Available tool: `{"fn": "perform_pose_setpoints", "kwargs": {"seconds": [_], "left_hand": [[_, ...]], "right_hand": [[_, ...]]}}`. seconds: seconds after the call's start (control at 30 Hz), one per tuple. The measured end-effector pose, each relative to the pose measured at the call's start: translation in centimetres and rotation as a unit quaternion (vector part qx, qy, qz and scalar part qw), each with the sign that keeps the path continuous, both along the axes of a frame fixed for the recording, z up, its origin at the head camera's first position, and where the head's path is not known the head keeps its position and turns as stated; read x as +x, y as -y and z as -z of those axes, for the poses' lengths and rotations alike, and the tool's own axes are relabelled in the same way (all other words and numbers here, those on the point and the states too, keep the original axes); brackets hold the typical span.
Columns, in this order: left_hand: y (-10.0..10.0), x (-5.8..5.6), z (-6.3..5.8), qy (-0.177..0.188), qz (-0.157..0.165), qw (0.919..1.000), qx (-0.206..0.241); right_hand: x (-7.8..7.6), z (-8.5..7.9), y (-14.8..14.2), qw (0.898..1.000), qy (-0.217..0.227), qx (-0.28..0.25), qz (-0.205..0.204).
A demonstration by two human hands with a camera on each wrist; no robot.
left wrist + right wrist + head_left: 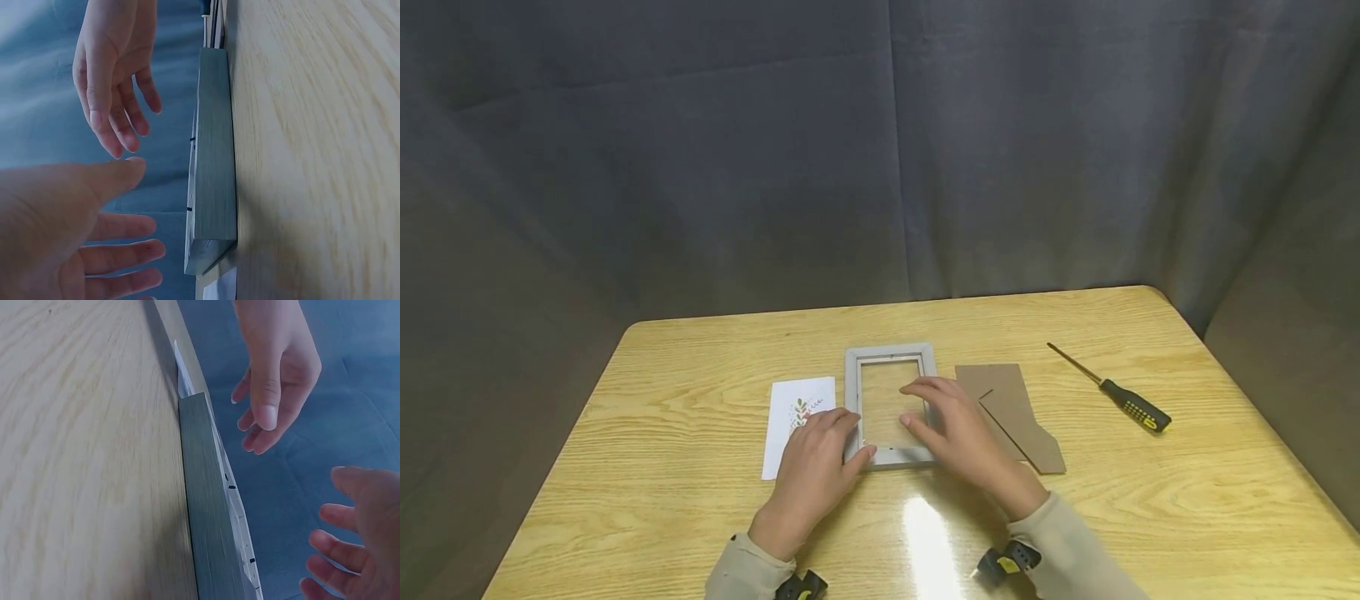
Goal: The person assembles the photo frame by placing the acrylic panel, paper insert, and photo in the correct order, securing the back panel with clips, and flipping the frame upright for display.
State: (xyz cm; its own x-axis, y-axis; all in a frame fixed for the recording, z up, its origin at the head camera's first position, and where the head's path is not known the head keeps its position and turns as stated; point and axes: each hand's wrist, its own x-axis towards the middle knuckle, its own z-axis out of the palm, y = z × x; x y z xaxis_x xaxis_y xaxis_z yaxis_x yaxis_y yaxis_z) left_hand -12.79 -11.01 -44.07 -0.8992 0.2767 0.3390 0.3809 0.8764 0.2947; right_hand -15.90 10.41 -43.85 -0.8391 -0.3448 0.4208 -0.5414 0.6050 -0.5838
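Note:
A grey picture frame (889,351) lies flat on the table between the hands, its inner opening facing up and small dark tabs along the inner edge. My left hand (816,457) hovers over the frame's near left corner, fingers relaxed, holding nothing. Above the frame's right side is my right hand (961,435), its fingers and thumb spread apart with nothing between them. Both wrist views show the hands raised off the frame's side (215,150). To the left, a white card (777,425) with a printed flower design is partly covered by the left hand.
Right of the frame lies a brown backing board (1009,392) with a dark slanted line across it, partly behind the right hand. Farther right rests a screwdriver (1133,406) with a black and yellow handle. A dark curtain (775,167) hangs behind the wooden table (662,400).

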Motion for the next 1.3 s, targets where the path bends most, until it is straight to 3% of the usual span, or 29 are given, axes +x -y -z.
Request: {"fn": "perform_pose_setpoints", "kwargs": {"seconds": [0.47,1.03,1.3], "left_hand": [[0.0,-0.2,-0.3,-0.017,-0.020,0.9995,0.016],[2.7,-1.1,-0.3,-0.018,-0.062,0.9976,0.024],[3.2,-1.4,0.3,0.008,-0.098,0.9949,0.018]], "right_hand": [[0.1,0.1,0.1,1.000,0.013,-0.010,0.008],[0.6,0.7,0.7,1.000,0.012,-0.003,-0.002],[0.5,0.6,0.4,1.000,0.000,-0.002,0.001]]}}
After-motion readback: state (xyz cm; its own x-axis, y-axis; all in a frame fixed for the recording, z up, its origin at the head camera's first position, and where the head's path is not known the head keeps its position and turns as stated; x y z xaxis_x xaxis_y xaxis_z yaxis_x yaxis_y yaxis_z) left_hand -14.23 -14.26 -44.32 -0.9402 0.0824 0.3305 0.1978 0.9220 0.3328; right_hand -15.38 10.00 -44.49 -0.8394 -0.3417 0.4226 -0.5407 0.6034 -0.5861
